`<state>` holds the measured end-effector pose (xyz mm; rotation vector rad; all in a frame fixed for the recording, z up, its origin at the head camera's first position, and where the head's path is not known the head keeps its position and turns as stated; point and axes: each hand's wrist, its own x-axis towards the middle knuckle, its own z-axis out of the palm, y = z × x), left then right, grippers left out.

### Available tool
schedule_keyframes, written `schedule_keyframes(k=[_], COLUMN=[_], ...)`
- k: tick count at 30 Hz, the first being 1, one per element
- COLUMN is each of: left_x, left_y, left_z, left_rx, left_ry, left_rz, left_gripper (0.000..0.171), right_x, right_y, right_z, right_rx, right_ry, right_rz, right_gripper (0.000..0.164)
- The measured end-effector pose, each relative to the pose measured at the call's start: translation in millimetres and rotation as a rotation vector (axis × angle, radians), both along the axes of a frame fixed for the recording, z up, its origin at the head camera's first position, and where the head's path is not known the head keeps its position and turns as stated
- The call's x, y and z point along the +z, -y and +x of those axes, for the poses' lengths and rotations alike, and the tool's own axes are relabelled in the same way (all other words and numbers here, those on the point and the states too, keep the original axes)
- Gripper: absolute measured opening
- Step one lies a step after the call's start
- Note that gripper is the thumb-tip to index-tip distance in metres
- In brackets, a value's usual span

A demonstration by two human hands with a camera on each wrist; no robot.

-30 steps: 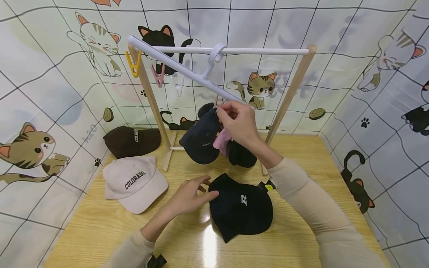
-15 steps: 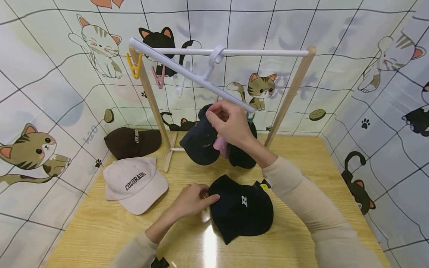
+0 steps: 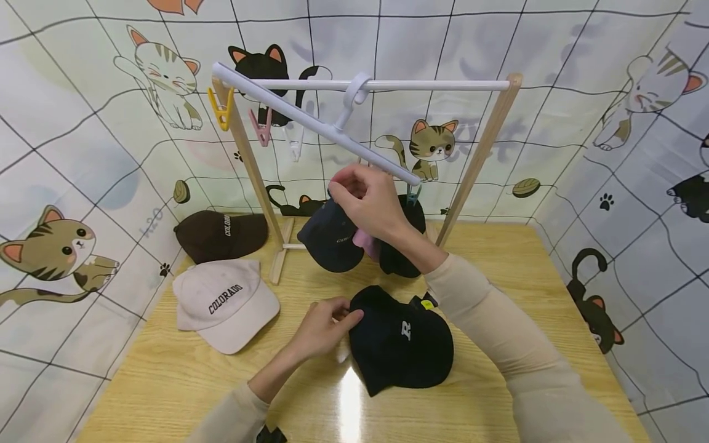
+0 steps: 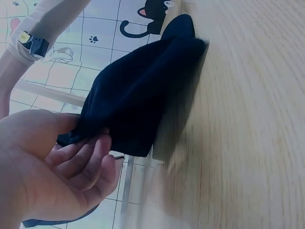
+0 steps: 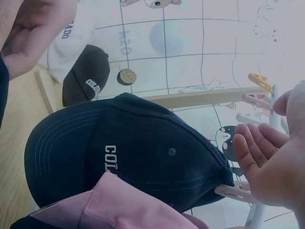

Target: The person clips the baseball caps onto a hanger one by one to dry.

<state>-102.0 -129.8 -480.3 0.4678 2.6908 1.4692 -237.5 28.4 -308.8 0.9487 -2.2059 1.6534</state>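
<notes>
My left hand (image 3: 322, 327) pinches the near-left edge of a black cap (image 3: 407, 351) with a white R, its brim towards the right on the table. In the left wrist view the thumb lies over the cloth and the fingers curl beneath. My right hand (image 3: 370, 200) is raised below a lilac hanger (image 3: 310, 120), with loosely bent fingers and nothing visible between them. Beside it hangs a navy cap (image 5: 143, 152), held at the back by a pale pink clothespin (image 5: 234, 192); the fingers are apart from that clothespin. A pink cap (image 3: 365, 242) and a black cap (image 3: 400, 255) hang alongside, partly hidden.
The hanger tilts down to the right on a white rod (image 3: 437, 85) between wooden posts. Yellow (image 3: 222, 111) and pink (image 3: 261, 128) clothespins hang at its left. A cream cap (image 3: 227, 301) and a dark brown cap (image 3: 218, 235) lie at the table's left.
My right hand has moved left and slightly down, away from the back of the navy cap. My left hand has closed on the black cap's edge, and that cap has shifted slightly.
</notes>
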Motion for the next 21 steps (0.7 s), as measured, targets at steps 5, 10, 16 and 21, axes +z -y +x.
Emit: schedule_keyframes(k=[5,10,16,21], left_x=[1.4,2.7,4.8,9.5], left_y=[-3.4,-1.8,4.1,8.0], left_z=[0.5,1.0,3.2,4.6], left_rx=[0.056,0.062,0.0,-0.043], left_ry=[-0.038,-0.047,-0.038,-0.068], left_rz=[0.047,0.093,0.139,0.186], left_gripper=[0.017,0.015,0.015,0.014], right_x=[2.9,2.8,2.3,2.5], right_y=[3.1,5.9,9.4,12.4], right_z=[2.0,1.4,-0.4,-0.6], right_rx=[-0.008,0.007,0.007,0.017], right_ry=[0.012,0.023,0.039,0.049], right_rz=[0.002,-0.003,0.014,0.009], right_gripper=[0.021,0.02,0.024,0.023])
